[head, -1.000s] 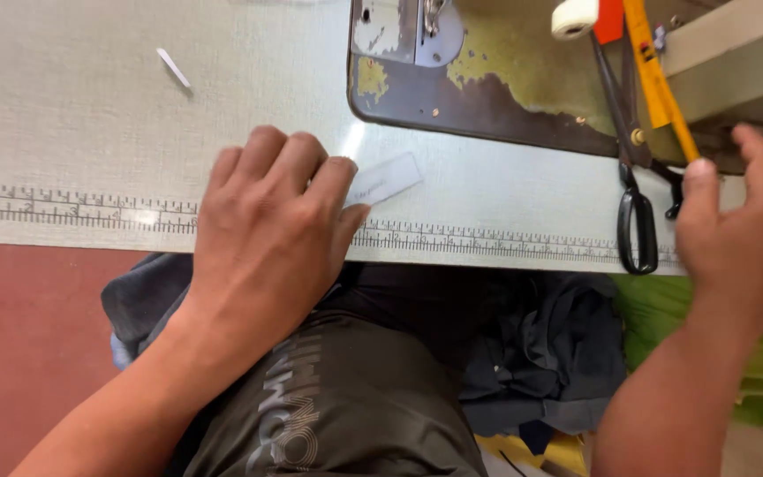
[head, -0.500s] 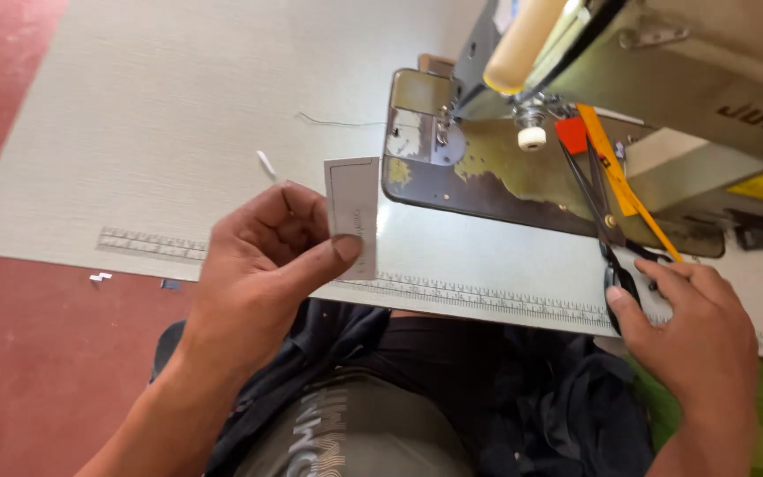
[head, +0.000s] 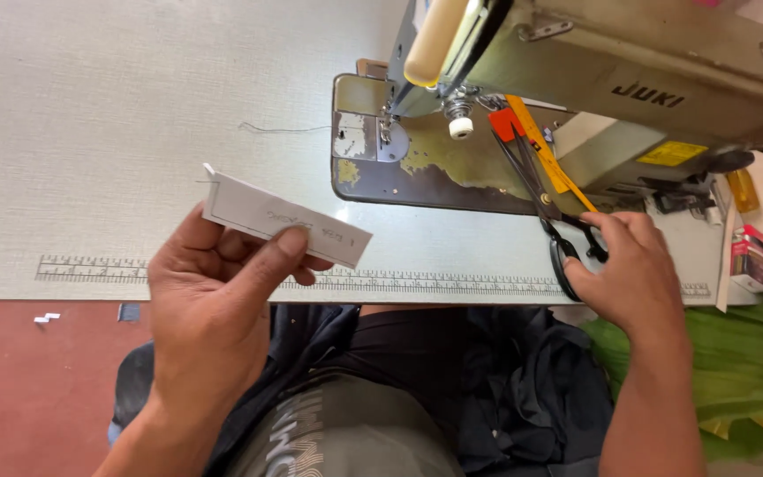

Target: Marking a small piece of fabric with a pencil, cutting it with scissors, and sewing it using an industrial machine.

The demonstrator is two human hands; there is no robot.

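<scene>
Left hand holds a white paper strip pinched between thumb and fingers, raised above the near edge of the table, strip tilted down to the right. Right hand is closed around the black handles of the scissors, which lie flat — blades pointing away toward the sewing machine.

The table's left half is open. A printed ruler strip runs along the near edge. A loose thread lies just left of the machine's metal bed plate.

On the right, room is tight: an orange tape lies beside the scissors, small clutter sits by the machine base, and green fabric lies below the table edge.
</scene>
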